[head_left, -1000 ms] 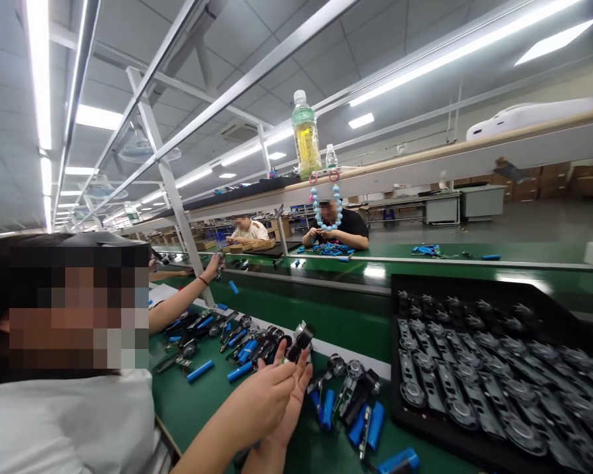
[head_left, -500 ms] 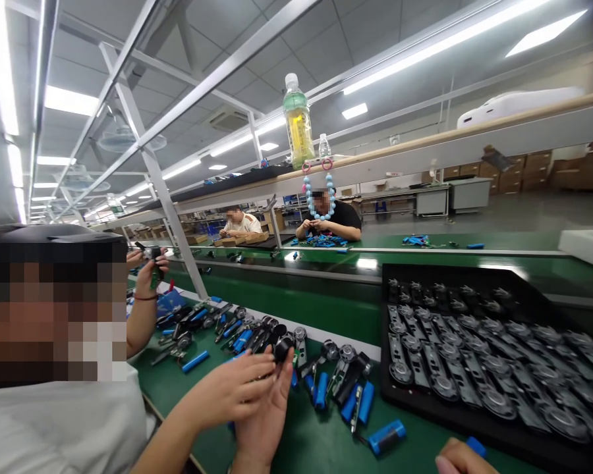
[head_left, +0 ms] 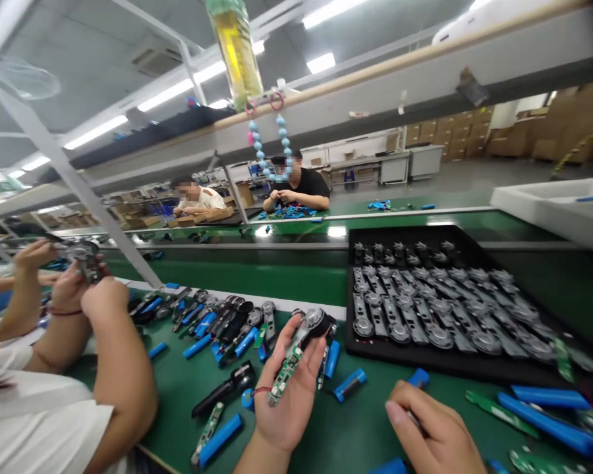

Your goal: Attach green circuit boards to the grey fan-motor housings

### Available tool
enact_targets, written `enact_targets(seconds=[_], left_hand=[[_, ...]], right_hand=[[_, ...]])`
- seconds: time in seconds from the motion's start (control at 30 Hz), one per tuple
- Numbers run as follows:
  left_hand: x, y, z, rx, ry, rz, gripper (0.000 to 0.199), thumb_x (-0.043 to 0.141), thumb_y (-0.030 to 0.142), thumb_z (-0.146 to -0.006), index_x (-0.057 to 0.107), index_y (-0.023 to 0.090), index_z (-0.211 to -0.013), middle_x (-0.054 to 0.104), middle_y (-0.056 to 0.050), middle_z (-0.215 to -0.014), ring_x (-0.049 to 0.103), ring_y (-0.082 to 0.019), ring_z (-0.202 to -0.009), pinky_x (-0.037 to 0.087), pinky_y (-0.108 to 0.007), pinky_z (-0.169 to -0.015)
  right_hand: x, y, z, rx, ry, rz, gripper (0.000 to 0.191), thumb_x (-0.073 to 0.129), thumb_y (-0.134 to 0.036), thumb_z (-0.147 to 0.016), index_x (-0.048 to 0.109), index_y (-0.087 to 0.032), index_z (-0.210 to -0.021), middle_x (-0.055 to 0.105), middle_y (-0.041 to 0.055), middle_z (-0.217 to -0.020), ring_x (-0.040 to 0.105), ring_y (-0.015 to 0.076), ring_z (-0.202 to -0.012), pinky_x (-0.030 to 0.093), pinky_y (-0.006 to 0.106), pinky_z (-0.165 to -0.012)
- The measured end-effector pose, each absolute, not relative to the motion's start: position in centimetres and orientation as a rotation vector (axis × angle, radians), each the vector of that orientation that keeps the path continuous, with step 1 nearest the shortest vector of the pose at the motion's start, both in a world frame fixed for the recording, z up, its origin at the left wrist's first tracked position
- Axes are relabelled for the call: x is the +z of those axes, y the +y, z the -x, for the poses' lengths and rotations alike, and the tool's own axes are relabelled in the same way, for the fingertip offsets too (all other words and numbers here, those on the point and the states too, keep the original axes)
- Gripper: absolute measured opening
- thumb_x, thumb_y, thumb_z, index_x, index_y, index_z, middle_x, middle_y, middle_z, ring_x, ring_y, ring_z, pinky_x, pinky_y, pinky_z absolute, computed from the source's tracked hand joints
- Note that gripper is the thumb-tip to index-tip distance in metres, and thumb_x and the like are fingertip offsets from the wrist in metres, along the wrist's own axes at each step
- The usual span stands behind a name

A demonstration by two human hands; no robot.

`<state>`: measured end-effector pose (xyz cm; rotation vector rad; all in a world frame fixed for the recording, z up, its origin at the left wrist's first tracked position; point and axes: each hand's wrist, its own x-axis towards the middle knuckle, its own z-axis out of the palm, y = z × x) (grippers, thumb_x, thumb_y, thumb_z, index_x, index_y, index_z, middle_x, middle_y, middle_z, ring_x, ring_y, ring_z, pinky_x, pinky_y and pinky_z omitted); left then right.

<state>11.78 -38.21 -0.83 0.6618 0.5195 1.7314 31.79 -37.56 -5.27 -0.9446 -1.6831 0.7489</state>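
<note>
My left hand point(head_left: 296, 395) is palm up, with its fingers curled around a half-assembled device. This has a round silver-and-black head point(head_left: 316, 322) and a green circuit board point(head_left: 285, 376) lying along the palm. A red wire leads from the board toward a small blue part point(head_left: 248, 398) by my wrist. At lower right, my right hand point(head_left: 432, 424) is closed, thumb against the curled fingers; a sliver of something greyish shows between them. A blue battery point(head_left: 350, 385) lies between the hands, and another blue cylinder point(head_left: 419, 377) is just behind my right hand.
A black tray point(head_left: 400, 359) holds rows of grey device shells. More devices point(head_left: 227, 316), blue batteries point(head_left: 221, 440) and circuit boards point(head_left: 501, 411) are scattered on the green bench. At left, a co-worker's hands point(head_left: 103, 296) hold a device. A shelf point(head_left: 326, 122) crosses above.
The co-worker's hand that touched my left hand has withdrawn left and now handles a device. My left palm has turned up, showing the circuit board. My right hand has come further into view; the camera has turned.
</note>
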Motion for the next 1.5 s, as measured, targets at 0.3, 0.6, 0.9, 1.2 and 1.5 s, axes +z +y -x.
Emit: enact_targets(seconds=[0.3, 0.6, 0.9, 1.2, 1.5], left_hand=[[0.0, -36.2, -17.4, 1.642, 0.651, -0.787, 0.040, 0.061, 0.036, -0.089, 0.069, 0.027, -0.128, 0.060, -0.009, -0.146, 0.060, -0.032, -0.127, 0.050, -0.048, -0.108], [-1.7, -34.8, -19.9, 1.495, 0.853, -1.005, 0.042, 0.064, 0.044, -0.090, 0.066, 0.030, -0.130, 0.048, -0.008, -0.157, 0.035, -0.036, -0.147, 0.046, -0.046, -0.112], [-3.5, -34.6, -19.8, 1.650, 1.039, -1.156, 0.038, 0.068, 0.037, -0.090, 0.068, 0.031, -0.128, 0.045, -0.005, -0.160, 0.039, -0.037, -0.146, 0.043, -0.047, -0.113], [-4.4, -33.9, -19.1, 1.527, 0.819, -0.873, 0.048, 0.080, 0.033, -0.080, 0.067, 0.033, -0.126, 0.051, -0.009, -0.155, 0.053, -0.038, -0.135, 0.041, -0.051, -0.112], [-3.1, -33.6, -18.0, 1.003, 0.876, -0.929, 0.047, 0.084, 0.044, -0.073, 0.072, 0.019, -0.111, 0.075, -0.003, -0.083, 0.067, -0.021, -0.079, 0.052, -0.032, -0.078]], right_hand=[[-3.9, -37.0, -31.8, 1.327, -1.600, 0.885, 0.034, 0.051, -0.046, -0.095, 0.062, -0.020, -0.077, 0.046, -0.0042, -0.060, 0.042, 0.0136, -0.056, 0.031, 0.026, -0.055], [-3.0, -36.6, -30.9, 1.842, -1.012, 0.683, 0.055, 0.072, -0.072, -0.075, 0.058, -0.019, -0.078, 0.043, -0.0099, -0.052, 0.022, 0.0042, -0.040, 0.015, 0.022, -0.039], [-3.4, -35.9, -30.7, 1.931, -0.886, 0.745, 0.061, 0.067, -0.080, -0.072, 0.047, -0.023, -0.063, 0.029, -0.0151, -0.038, 0.016, 0.0028, -0.030, 0.010, 0.019, -0.032], [-4.5, -35.5, -31.5, 1.860, -0.831, 0.870, 0.049, 0.078, -0.058, -0.074, 0.050, -0.020, -0.062, 0.040, -0.0100, -0.045, 0.027, 0.0041, -0.040, 0.020, 0.017, -0.042], [-5.1, -34.8, -32.2, 1.678, -0.902, 0.941, 0.056, 0.079, -0.067, -0.068, 0.055, -0.017, -0.059, 0.048, -0.0043, -0.047, 0.027, 0.0050, -0.041, 0.019, 0.017, -0.041]])
